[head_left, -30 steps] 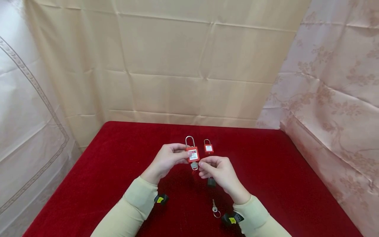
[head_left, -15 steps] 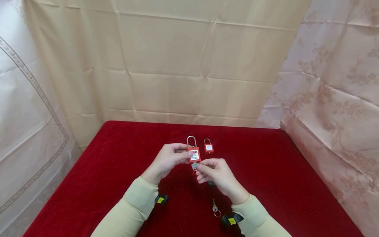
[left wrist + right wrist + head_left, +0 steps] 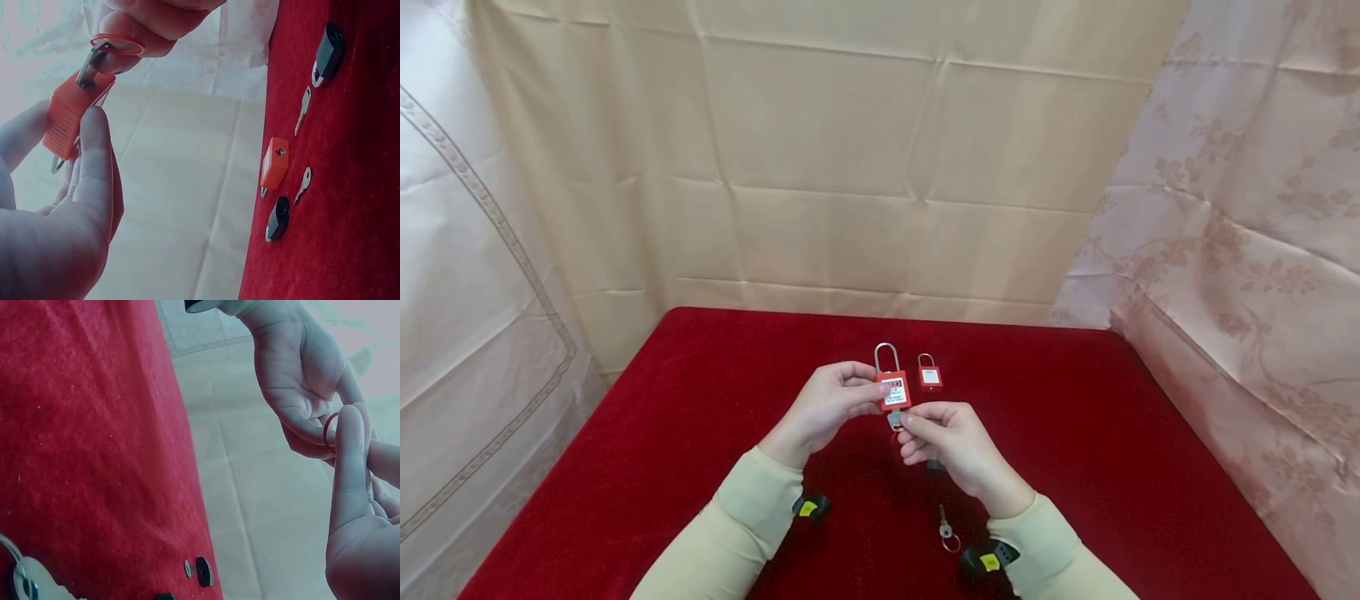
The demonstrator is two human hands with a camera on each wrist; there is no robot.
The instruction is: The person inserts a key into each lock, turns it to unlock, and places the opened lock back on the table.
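A red padlock point(image 3: 894, 393) with a white label and a tall steel shackle is held upright above the table by my left hand point(image 3: 820, 408), thumb on its front. A silver key point(image 3: 896, 420) stands in its bottom end. My right hand point(image 3: 958, 442) pinches the head of that key between thumb and fingers. In the left wrist view the key point(image 3: 92, 67) enters the padlock point(image 3: 70, 115), and a red ring point(image 3: 119, 44) hangs on it by the right fingertips. The right wrist view shows the red ring point(image 3: 326, 434) partly; fingers there hide the padlock body.
Behind the hands another red padlock point(image 3: 929, 377) rests on the red cloth table point(image 3: 737, 358). A dark padlock point(image 3: 936, 465) is partly hidden by the right hand. Nearer lies a key with a ring point(image 3: 946, 529). The left wrist view adds another loose key point(image 3: 303, 185) and dark padlock point(image 3: 278, 219).
My right hand has moved slightly left and now pinches the key's head, which it was beside a second ago. The held padlock has shifted slightly right.
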